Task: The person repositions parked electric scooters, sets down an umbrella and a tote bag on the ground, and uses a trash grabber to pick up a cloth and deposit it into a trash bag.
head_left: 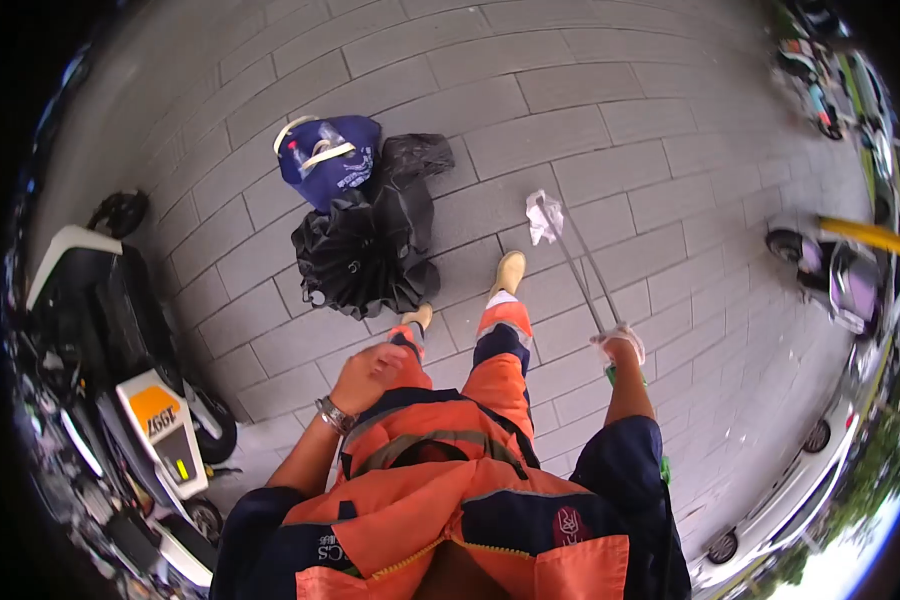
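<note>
My right hand (pixel 620 343), in a thin whitish glove, is closed around the end of long metal tongs (pixel 582 265). At the tongs' far tips is a crumpled white piece of paper or tissue (pixel 543 217), low over the paving; whether it touches the ground I cannot tell. Something green shows beside the right wrist, mostly hidden. In front of my waist, my left hand (pixel 368 374) is held with its fingers loosely bent and a little apart, nothing visible in it. A metal watch (pixel 333 414) is on that wrist.
Ahead of my left foot stand a black bag with a gathered top (pixel 355 265) and a blue tote bag (pixel 330 160) containing bottles. Parked scooters (pixel 160 425) line the left. On the right are a purple scooter (pixel 850 290), a yellow bar (pixel 870 238) and a white car (pixel 785 500).
</note>
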